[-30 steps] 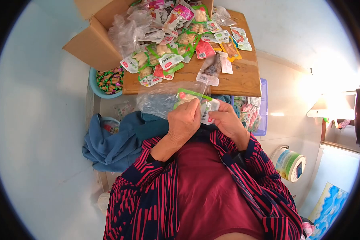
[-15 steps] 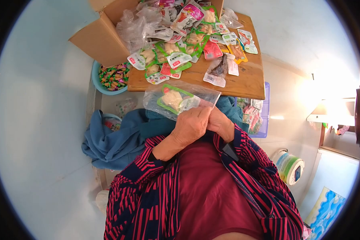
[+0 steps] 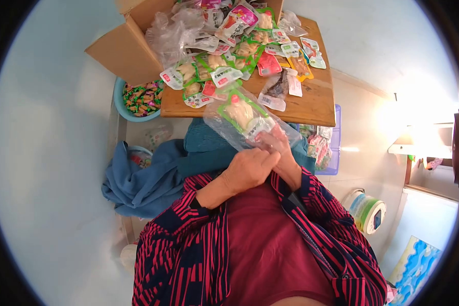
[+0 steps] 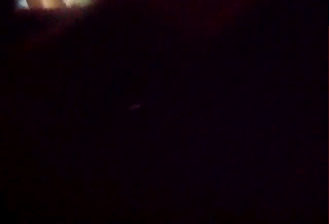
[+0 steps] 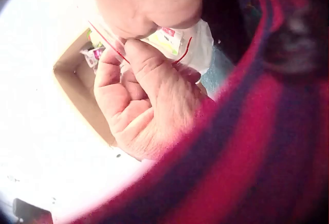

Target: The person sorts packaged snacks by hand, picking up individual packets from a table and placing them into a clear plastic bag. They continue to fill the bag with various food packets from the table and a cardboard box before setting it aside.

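Note:
A clear zip bag [image 3: 220, 117] with a red line at its mouth surrounds a green-edged snack packet [image 3: 238, 113] with pale food and a white label end. My left hand [image 3: 248, 169] pinches the bag's mouth, its thumb and fingers showing in the right wrist view. Through the plastic, my right hand [image 3: 286, 159] has its fingers inside the bag at the packet's label end, gripping it. The right hand [image 5: 149, 3] also fills the top of the right wrist view. The left wrist view is almost wholly dark.
Many snack packets [image 3: 215, 62] lie heaped on the wooden table [image 3: 311, 109], by an open cardboard box [image 3: 125, 51] with crumpled clear bags [image 3: 173, 35]. A blue basin [image 3: 118, 102] of wrapped sweets stands left, a purple crate [image 3: 336, 148] right.
The packet went into the clear bag between the first two frames. Since then bag and packet have tilted upright and shifted right, and my right fingers have come further up inside the bag.

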{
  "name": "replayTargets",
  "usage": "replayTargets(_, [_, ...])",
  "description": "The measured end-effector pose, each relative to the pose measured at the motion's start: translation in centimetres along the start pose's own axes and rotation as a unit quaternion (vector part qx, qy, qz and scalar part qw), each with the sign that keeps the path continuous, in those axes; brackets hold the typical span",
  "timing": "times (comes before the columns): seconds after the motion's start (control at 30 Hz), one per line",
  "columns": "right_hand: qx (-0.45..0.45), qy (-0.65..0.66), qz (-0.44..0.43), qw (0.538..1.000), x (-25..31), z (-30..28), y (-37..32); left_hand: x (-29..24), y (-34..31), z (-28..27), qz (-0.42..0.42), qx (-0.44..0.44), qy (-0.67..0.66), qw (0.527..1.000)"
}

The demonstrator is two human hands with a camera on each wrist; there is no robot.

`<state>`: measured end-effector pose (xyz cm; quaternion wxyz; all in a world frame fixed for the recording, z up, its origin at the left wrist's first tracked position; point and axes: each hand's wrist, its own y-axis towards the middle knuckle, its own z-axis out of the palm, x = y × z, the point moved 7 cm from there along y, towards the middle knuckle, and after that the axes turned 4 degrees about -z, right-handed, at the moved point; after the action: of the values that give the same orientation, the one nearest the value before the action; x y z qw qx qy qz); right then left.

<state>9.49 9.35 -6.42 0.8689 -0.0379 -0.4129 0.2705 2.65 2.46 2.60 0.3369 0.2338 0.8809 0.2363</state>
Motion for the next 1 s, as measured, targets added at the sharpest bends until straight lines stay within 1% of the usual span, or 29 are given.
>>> replayTargets(0.03, [-0.023,-0.039,0.003,0.999,-1.9,-3.1,1.6,1.5,0.0,0.7,-0.057,-0.008,-0.027,0.998])
replayTargets(0.07, [-0.021,-0.038,0.002,0.999,-2.2,-3.2,2.1,2.8,0.0,1.0,-0.115,-0.017,-0.050,0.992])
replayTargets(0.1, [-0.042,-0.011,-0.011,0.999,-2.5,-3.3,2.3,2.9,0.1,0.9,-0.129,-0.010,-0.042,0.991])
replayTargets(0.13, [-0.063,0.017,-0.022,0.998,-2.8,-3.5,2.5,2.8,0.1,1.0,-0.130,-0.009,-0.040,0.991])
replayTargets(0.2, [-0.074,0.025,-0.027,0.997,-3.6,-3.8,3.2,2.8,-0.1,1.4,-0.147,0.009,-0.050,0.988])
replayTargets(0.27, [-0.086,0.032,-0.034,0.995,-3.9,-4.1,3.5,2.7,0.0,1.5,-0.149,0.000,-0.051,0.988])
replayTargets(0.33, [-0.095,0.044,-0.049,0.993,-2.8,-2.6,3.2,2.6,0.2,1.4,-0.150,-0.009,-0.053,0.987])
replayTargets(0.37, [-0.095,0.044,-0.049,0.993,-3.0,-3.2,3.4,2.5,0.2,1.4,-0.149,-0.001,-0.057,0.987])
replayTargets(0.43, [-0.154,-0.087,0.000,0.984,-3.8,-5.1,3.6,2.5,0.4,1.5,-0.147,0.006,-0.060,0.987])
replayTargets(0.47, [-0.153,-0.087,0.000,0.984,-3.8,-5.8,3.4,2.5,0.4,1.5,-0.147,0.002,-0.062,0.987])
replayTargets(0.53, [-0.122,-0.099,0.022,0.987,-2.8,-4.7,2.5,2.6,0.5,1.5,-0.146,-0.002,-0.061,0.987])
replayTargets(0.57, [-0.120,-0.098,0.022,0.988,-2.5,-4.5,2.4,2.7,0.5,1.4,-0.150,-0.009,-0.061,0.987])
replayTargets(0.63, [-0.055,-0.037,0.024,0.998,-2.2,-3.4,2.1,2.8,0.5,1.0,-0.156,-0.015,-0.060,0.986])
replayTargets(0.67, [-0.054,-0.036,0.024,0.998,-1.7,-3.3,1.9,3.0,0.5,0.7,-0.169,-0.033,-0.073,0.982])
replayTargets(0.73, [-0.012,-0.133,0.007,0.991,-0.4,-2.6,1.3,3.3,0.5,0.5,-0.181,-0.052,-0.087,0.978])
replayTargets(0.77, [-0.012,-0.134,0.005,0.991,0.1,-2.7,0.8,3.6,0.4,0.5,-0.184,-0.057,-0.086,0.977])
replayTargets(0.83, [-0.016,-0.199,0.013,0.980,1.0,-3.1,-0.2,3.7,0.4,0.5,-0.186,-0.063,-0.085,0.977])
replayTargets(0.87, [-0.016,-0.200,0.012,0.980,1.4,-3.4,-0.8,3.7,0.4,0.5,-0.185,-0.066,-0.077,0.978])
replayTargets(0.9, [-0.026,-0.234,0.010,0.972,1.8,-3.8,-1.3,3.6,0.4,0.4,-0.183,-0.069,-0.070,0.978])
replayTargets(0.93, [-0.037,-0.269,0.008,0.963,2.6,-4.3,-1.7,3.7,0.4,0.4,-0.182,-0.071,-0.070,0.978])
replayTargets(0.97, [-0.037,-0.270,0.007,0.962,4.1,-4.4,-1.9,3.8,0.3,0.5,-0.189,-0.062,-0.070,0.977])
replayTargets(1.0, [-0.044,-0.365,0.078,0.927,5.3,-4.9,-2.3,3.9,0.2,0.6,-0.197,-0.054,-0.069,0.977])
